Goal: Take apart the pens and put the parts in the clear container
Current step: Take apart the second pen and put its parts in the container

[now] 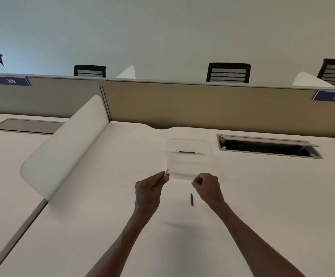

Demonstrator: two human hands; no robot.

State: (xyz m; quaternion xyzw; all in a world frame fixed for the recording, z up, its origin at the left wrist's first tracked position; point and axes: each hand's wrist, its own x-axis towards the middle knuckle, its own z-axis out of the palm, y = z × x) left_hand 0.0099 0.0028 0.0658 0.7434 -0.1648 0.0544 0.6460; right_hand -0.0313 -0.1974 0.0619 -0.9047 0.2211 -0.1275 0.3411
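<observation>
A clear container [188, 140] stands on the white desk, with one dark pen part [186, 152] lying inside it near the far side. My left hand [149, 189] holds a white pen barrel [166, 171] whose tip points up toward the container's near left corner. My right hand [207, 186] is closed just in front of the container's near edge; whether anything small is pinched in its fingers is hidden. A short dark pen part [192, 199] lies on the desk between my hands.
A curved white divider [62, 148] bounds the desk on the left. A tan partition [202, 104] stands behind. An open cable tray [268, 146] is sunk into the desk right of the container. Office chairs show beyond the partition.
</observation>
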